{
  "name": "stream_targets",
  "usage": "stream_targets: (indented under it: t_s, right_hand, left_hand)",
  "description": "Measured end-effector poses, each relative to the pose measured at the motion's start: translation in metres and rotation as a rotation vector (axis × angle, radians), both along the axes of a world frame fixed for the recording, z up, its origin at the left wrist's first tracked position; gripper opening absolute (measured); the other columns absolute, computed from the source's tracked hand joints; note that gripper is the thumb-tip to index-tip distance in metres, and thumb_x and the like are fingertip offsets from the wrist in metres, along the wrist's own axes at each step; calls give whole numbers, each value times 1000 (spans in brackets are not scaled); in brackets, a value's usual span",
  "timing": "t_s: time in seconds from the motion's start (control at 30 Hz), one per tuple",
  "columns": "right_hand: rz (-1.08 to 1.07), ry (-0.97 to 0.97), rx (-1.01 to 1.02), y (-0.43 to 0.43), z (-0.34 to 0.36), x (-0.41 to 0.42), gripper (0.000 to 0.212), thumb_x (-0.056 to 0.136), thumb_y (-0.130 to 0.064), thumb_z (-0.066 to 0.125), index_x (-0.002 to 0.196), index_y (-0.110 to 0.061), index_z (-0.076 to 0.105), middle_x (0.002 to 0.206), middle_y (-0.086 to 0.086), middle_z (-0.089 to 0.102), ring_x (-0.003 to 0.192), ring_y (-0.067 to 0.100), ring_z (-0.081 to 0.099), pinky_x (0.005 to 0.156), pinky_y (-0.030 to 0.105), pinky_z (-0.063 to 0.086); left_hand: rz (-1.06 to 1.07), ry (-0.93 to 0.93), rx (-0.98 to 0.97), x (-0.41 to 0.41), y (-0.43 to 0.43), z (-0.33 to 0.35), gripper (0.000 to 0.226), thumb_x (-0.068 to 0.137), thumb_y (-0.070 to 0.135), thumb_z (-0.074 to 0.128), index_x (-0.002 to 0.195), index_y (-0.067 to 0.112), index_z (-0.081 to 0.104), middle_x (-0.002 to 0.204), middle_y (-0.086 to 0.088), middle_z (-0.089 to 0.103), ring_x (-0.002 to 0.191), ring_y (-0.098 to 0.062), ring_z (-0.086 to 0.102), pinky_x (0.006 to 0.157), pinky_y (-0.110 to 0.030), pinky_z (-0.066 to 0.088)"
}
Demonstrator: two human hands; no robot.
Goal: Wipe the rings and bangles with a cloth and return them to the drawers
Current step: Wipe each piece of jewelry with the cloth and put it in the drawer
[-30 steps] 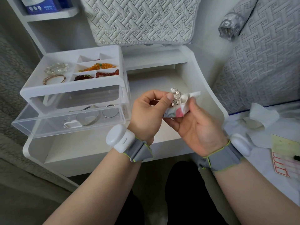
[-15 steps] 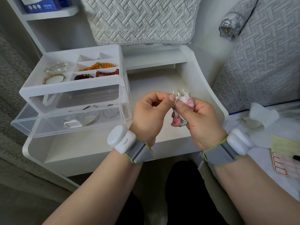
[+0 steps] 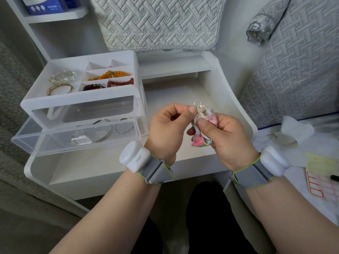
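Head view: we note our left hand [image 3: 167, 129] pinching a silver ring [image 3: 199, 105], right hand [image 3: 226, 142] gripping the cloth [image 3: 200, 142] round it, above bare worktop [image 3: 102, 162] just right of the pulled-out drawer [image 3: 55, 142] edge.

Right of the white organiser [image 3: 80, 100], the cloth [image 3: 201, 141] is pink and green on off-white. The organiser's top tray holds orange beads [image 3: 113, 74] and dark red beads [image 3: 121, 83]; behind it, a pale grey cushion [image 3: 157, 22] bears a stitched interlocking pattern.
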State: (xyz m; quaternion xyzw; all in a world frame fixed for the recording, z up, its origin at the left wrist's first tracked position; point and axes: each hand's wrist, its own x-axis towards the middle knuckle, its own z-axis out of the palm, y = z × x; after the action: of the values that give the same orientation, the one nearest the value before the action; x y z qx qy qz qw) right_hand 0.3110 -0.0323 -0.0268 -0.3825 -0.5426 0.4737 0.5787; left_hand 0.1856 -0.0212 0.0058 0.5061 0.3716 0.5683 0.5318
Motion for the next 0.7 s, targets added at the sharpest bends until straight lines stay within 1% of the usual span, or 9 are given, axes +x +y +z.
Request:
stream_targets:
  t_s: [0.13,0.2,0.27,0.37,0.43,0.47,0.53,0.6,0.7]
  right_hand:
    - [23,42,-23,0,-3,2,17,86,-14,57,87,-19,73,80,8,74,70,24,70,69,36,57]
    - [1,27,-11,0,-3,1,14,87,-13,58,88,-16,71,78,8,73,69,24,70,68,37,58]
    - [-36,12,-5,-2,-1,0,11,86,-17,61,86,-11,70,73,8,73,64,23,69,64,34,58]
    - [-64,-53,-20,-3,-1,1,27,81,-29,58,82,-5,69,65,10,70,61,23,67,57,30,55]
    - [-77,-89,-76,-2,-5,2,41,87,-32,53,83,9,63,59,20,63,53,25,61,53,32,52]
    - [-94,-75,-129,-2,-8,3,43,91,-29,51,83,13,59,57,23,57,48,23,55,49,32,47]
    - [-119,12,-223,-2,-11,3,31,96,-17,47,79,6,60,57,16,53,47,17,46,45,27,37]
    - [-88,122,-248,-2,-8,1,22,95,-5,46,79,-4,62,60,6,61,53,16,55,46,25,44]
    - [-49,289,-243,-1,0,-1,18,91,3,47,93,-8,61,78,7,69,67,15,67,57,23,54]
  left_hand:
    - [13,27,2,1,-3,4,20,87,3,57,69,8,59,56,4,60,45,0,48,45,-10,39]
    - [15,22,2,1,-3,5,20,87,3,57,68,9,59,53,10,60,46,1,49,46,-9,39]
    - [12,19,1,0,-3,6,19,87,2,57,69,9,58,54,11,60,48,2,51,48,-8,39]
    - [28,13,-9,1,-5,7,19,87,3,57,69,10,58,60,5,59,49,4,51,49,-5,38]
    - [49,6,-10,-1,-5,9,18,87,4,58,70,10,58,63,3,58,50,5,51,50,-4,38]
    - [51,2,-7,-1,-4,10,18,87,4,58,70,10,58,63,3,58,51,6,51,50,-4,38]
    - [45,-13,-9,-2,-3,12,18,87,4,58,70,10,58,60,7,60,51,6,52,50,-4,38]
    - [31,-24,-25,-1,-3,11,18,87,4,58,70,10,58,56,11,61,50,4,53,49,-7,39]
    - [-48,-45,-46,3,-5,7,16,87,5,57,71,7,59,66,-5,63,61,-15,56,54,-17,45]
